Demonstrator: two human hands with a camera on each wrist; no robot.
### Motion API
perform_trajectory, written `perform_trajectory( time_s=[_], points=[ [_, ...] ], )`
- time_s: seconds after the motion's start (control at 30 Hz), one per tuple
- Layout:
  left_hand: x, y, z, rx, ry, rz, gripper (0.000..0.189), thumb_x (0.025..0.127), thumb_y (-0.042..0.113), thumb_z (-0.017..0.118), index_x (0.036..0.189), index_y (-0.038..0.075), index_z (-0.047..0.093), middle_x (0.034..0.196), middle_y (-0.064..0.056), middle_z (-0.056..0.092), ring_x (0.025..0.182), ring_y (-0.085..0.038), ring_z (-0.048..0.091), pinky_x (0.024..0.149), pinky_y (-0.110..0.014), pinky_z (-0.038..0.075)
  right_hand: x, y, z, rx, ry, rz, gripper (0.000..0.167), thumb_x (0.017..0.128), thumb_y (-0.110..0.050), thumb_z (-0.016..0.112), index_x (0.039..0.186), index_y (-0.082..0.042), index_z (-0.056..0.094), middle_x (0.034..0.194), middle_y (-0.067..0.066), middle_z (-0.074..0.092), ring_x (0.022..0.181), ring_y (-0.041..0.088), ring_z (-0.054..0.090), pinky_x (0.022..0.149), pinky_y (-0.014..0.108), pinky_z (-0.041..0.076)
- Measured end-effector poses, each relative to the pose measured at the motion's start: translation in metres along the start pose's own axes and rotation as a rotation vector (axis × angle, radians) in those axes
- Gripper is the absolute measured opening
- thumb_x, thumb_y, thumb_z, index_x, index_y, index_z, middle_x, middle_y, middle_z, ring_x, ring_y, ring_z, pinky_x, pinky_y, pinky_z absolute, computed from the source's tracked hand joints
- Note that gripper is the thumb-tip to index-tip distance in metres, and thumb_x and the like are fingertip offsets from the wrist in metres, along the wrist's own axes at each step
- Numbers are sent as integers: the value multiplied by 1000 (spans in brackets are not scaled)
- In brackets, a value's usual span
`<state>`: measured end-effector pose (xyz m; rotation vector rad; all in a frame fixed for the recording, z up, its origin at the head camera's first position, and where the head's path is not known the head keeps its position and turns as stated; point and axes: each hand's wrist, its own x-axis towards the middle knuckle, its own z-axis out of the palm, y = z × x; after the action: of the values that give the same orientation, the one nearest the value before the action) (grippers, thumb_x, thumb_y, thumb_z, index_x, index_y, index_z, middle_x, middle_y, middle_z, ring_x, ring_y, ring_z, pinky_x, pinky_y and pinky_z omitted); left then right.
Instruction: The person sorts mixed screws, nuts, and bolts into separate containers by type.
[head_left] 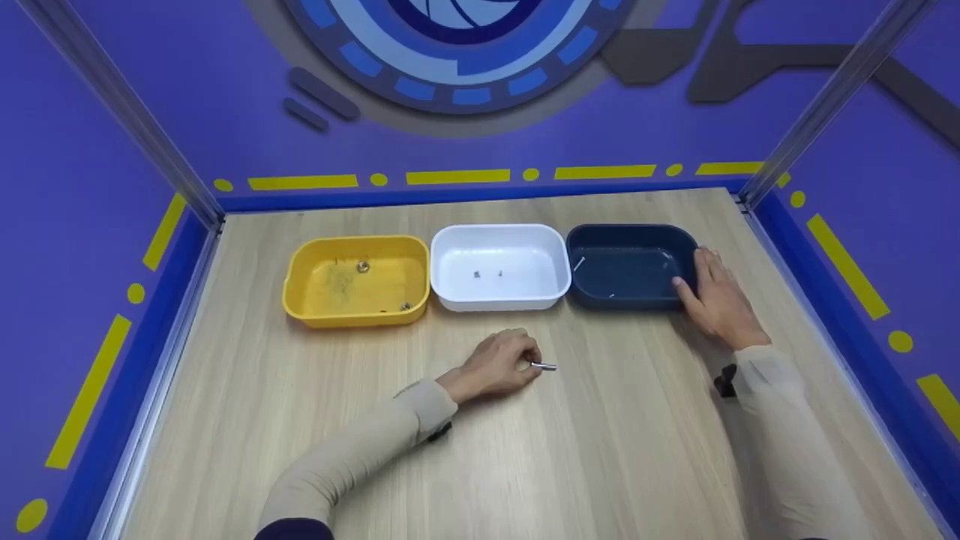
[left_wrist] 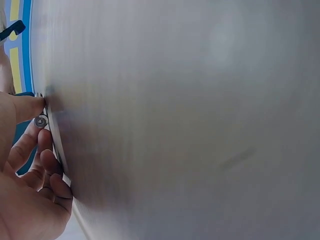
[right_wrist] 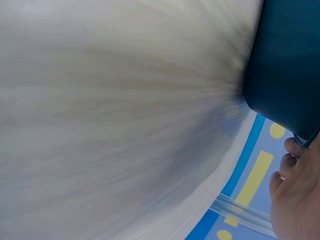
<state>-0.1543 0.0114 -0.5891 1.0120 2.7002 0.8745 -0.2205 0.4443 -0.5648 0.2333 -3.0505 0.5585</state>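
Note:
Near the middle of the table, my left hand pinches a small silver metal rod between thumb and fingers. In the left wrist view, the rod shows a round end with a recess. My right hand grips the right end of a dark blue bin, with the thumb over its rim and the fingers along the outside. A thin screw leans at the bin's left side, and a tiny piece lies near its front. In the right wrist view, the fingers are beside the bin's corner.
Left of the dark bin stands a white bin with two tiny parts inside. Further left, a yellow bin contains a few small metal pieces, perhaps nuts. All three stand in a row on the wooden table, with purple walls on three sides.

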Motion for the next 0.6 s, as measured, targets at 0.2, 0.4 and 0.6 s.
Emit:
perform_trajectory(
  time_s=[0.2,0.4,0.6],
  points=[
    [1,0,-1,-9,-8,-15,10,94,25,79,99,17,81,94,1,70,85,-7,56,75,-23,47,0,0,-1,9,-12,2,87,113,-54,36,168,8,8,173,37,10,162,55,8,131,69,11],
    [1,1,-1,-12,-20,-29,10,95,26,78,100,17,81,94,1,69,83,-6,53,72,-21,44,-1,0,-1,7,-7,-5,87,113,-53,37,168,8,9,173,37,11,161,55,9,130,70,13],
    [2,3,-3,-32,-28,-52,9,96,27,78,100,19,81,95,5,67,83,-4,54,71,-21,46,1,0,-1,5,0,-7,86,113,-53,38,167,9,11,173,37,13,161,56,10,129,71,15]
  ],
)
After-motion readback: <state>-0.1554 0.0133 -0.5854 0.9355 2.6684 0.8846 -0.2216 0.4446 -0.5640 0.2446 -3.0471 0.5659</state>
